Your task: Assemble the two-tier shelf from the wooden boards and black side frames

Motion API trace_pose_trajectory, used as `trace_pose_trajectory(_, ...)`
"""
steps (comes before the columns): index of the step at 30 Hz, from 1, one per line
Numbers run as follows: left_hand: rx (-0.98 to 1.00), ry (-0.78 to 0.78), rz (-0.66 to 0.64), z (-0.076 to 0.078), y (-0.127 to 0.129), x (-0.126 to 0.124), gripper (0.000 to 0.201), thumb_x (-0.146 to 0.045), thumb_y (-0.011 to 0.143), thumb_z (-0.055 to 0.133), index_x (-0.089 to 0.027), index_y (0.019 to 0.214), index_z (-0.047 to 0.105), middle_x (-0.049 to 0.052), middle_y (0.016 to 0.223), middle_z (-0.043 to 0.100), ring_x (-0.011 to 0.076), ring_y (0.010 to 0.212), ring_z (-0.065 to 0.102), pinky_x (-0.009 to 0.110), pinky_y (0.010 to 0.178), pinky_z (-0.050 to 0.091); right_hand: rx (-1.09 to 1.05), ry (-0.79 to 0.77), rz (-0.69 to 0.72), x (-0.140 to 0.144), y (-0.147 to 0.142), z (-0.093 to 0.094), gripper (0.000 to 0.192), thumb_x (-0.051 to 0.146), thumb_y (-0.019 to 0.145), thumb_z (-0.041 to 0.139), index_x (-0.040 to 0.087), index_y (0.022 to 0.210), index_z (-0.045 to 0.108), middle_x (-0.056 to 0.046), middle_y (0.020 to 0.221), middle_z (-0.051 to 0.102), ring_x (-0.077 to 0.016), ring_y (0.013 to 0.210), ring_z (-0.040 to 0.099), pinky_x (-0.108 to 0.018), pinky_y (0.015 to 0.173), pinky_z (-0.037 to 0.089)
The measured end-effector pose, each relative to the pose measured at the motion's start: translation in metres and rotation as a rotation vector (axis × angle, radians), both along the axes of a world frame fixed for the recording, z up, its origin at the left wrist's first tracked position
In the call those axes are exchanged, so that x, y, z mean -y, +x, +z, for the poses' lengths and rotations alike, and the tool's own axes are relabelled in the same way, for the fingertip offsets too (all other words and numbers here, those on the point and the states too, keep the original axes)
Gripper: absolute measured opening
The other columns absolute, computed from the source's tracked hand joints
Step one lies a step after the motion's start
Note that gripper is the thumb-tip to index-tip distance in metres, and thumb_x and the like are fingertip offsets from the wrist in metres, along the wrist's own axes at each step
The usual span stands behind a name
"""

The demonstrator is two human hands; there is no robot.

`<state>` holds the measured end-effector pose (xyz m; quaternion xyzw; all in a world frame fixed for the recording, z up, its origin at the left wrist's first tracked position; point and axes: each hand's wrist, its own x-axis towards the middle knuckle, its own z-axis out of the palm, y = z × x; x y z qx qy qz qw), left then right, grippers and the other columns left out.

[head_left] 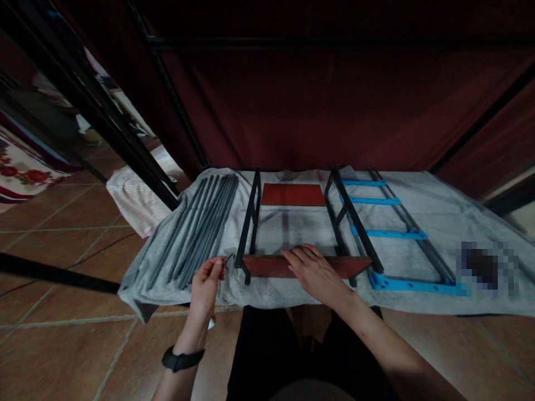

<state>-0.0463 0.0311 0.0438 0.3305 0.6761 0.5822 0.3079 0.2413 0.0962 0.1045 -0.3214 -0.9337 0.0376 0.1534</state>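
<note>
lower centre: our right hand (317, 274) lies over brown board (265, 266), likely steadying it, clench we can't tell | left of centre: our left hand (209, 274) pinches thin piece (228, 259) beside black frame (247, 220)

This looks like a room in a home, with tiles across the floor (62, 303) and, at the left, a flower-patterned cloth (31, 174) and a striped cloth (137, 195). Grey rods (196, 231) and a dark frame (358, 223) laid out on a grey cloth (443, 209) give this corner, backed by dark red panelling (313, 111), a makeshift workbench look.
</note>
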Motion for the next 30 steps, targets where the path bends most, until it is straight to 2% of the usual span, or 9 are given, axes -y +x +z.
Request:
trace_pose_trajectory(2, -0.205, -0.107, 0.034, -0.018, -0.016, 0.005, 0.034, -0.045, 0.079, 0.060, -0.013, 0.091, 0.069, 0.003, 0.071, 0.063, 0.0166, 0.063, 0.056, 0.028, 0.061, 0.044, 0.002, 0.005, -0.003, 0.000, 0.002, -0.001, 0.045, 0.012, 0.096, 0.044, 0.019, 0.141, 0.045, -0.009, 0.117, 0.065, -0.0202, 0.111, 0.059, -0.042, 0.110, 0.038)
trace_pose_trajectory(6, -0.671, -0.256, 0.045, -0.042, -0.032, 0.017, 0.036, -0.036, 0.088, 0.046, -0.012, 0.097, 0.071, 0.015, 0.095, 0.070, 0.0270, 0.092, 0.064, 0.038, 0.084, 0.047, 0.010, 0.027, -0.011, 0.001, 0.007, -0.001, 0.045, 0.013, 0.097, 0.042, 0.020, 0.141, 0.045, -0.010, 0.125, 0.062, -0.0214, 0.117, 0.057, -0.045, 0.112, 0.037)
trace_pose_trajectory(8, -0.835, -0.340, 0.051, -0.046, -0.030, 0.021, 0.038, -0.033, 0.091, 0.041, -0.011, 0.103, 0.070, 0.016, 0.101, 0.069, 0.0275, 0.093, 0.064, 0.037, 0.084, 0.047, 0.010, 0.040, -0.017, 0.001, 0.011, -0.002, 0.045, 0.015, 0.097, 0.042, 0.019, 0.142, 0.044, -0.010, 0.130, 0.060, -0.0223, 0.119, 0.055, -0.046, 0.113, 0.036)
trace_pose_trajectory(12, -1.029, -0.474, 0.081, -0.045, -0.022, 0.021, 0.037, -0.030, 0.095, 0.040, -0.013, 0.107, 0.070, 0.015, 0.104, 0.069, 0.0240, 0.086, 0.065, 0.032, 0.073, 0.046, -0.022, 0.077, -0.048, 0.005, 0.024, -0.007, 0.046, 0.017, 0.097, 0.044, 0.019, 0.144, 0.043, -0.011, 0.137, 0.055, -0.0236, 0.125, 0.052, -0.049, 0.114, 0.035)
trace_pose_trajectory(16, -1.146, -0.560, 0.078, -0.043, -0.017, 0.013, 0.037, -0.032, 0.097, 0.037, -0.015, 0.104, 0.070, 0.013, 0.101, 0.068, 0.0226, 0.084, 0.065, 0.030, 0.065, 0.042, -0.118, 0.107, -0.099, 0.015, 0.039, -0.016, 0.045, 0.018, 0.097, 0.045, 0.022, 0.142, 0.046, -0.010, 0.141, 0.052, -0.0251, 0.130, 0.049, -0.051, 0.114, 0.037)
trace_pose_trajectory(20, -1.226, -0.618, 0.008, -0.041, -0.015, 0.004, 0.038, -0.033, 0.097, 0.036, -0.014, 0.101, 0.068, 0.014, 0.099, 0.067, 0.0244, 0.089, 0.065, 0.030, 0.068, 0.043, -0.186, 0.092, -0.105, 0.025, 0.055, -0.025, 0.049, 0.015, 0.097, 0.042, 0.026, 0.144, 0.044, -0.009, 0.142, 0.051, -0.0245, 0.132, 0.048, -0.053, 0.113, 0.038)
trace_pose_trajectory(26, -1.207, -0.729, 0.000, -0.033, -0.006, -0.007, 0.032, -0.026, 0.094, 0.038, -0.010, 0.100, 0.065, 0.019, 0.102, 0.066, 0.0288, 0.092, 0.066, 0.032, 0.065, 0.044, -0.212, 0.091, -0.164, 0.033, 0.073, -0.037, 0.053, 0.013, 0.095, 0.042, 0.028, 0.146, 0.043, -0.009, 0.144, 0.050, -0.0272, 0.135, 0.044, -0.055, 0.111, 0.041)
trace_pose_trajectory(30, -1.163, -0.775, 0.029, -0.029, -0.001, -0.012, 0.031, -0.022, 0.092, 0.037, -0.008, 0.102, 0.063, 0.019, 0.098, 0.067, 0.0296, 0.085, 0.069, 0.034, 0.064, 0.045, -0.238, 0.115, -0.224, 0.041, 0.075, -0.040, 0.055, 0.009, 0.093, 0.042, 0.026, 0.146, 0.044, -0.010, 0.145, 0.048, -0.0282, 0.139, 0.039, -0.056, 0.111, 0.040)
